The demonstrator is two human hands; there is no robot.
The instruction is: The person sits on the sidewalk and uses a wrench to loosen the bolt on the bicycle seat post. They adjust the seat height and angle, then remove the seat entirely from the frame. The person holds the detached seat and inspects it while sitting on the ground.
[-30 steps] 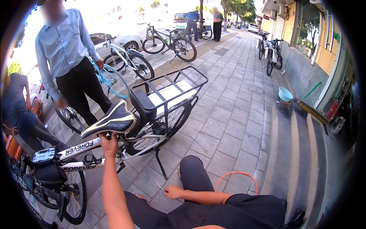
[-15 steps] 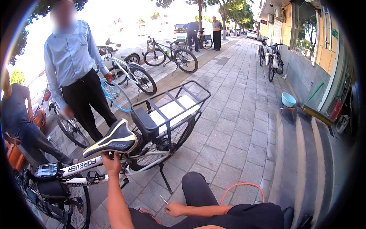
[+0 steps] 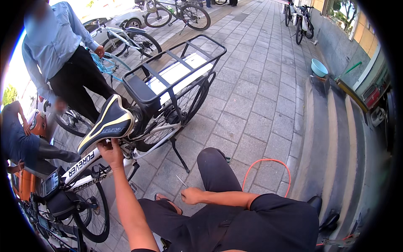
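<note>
My left hand grips beneath the black, white and yellow saddle of a white bicycle. Behind the saddle is a black rear rack with a white panel in it, and the bike's kickstand rests on the paving. My right hand is closed on a thin metal tool, whose type I cannot make out, held low beside my raised knee, apart from the bike.
A person in a light blue shirt stands beyond the saddle, another person at far left. Several parked bicycles line the pavement. On the right are steps, a pale blue basin and an orange hose.
The view has tipped downward, so the scene sits higher in the picture and more of my body shows. Both hands keep their holds.
</note>
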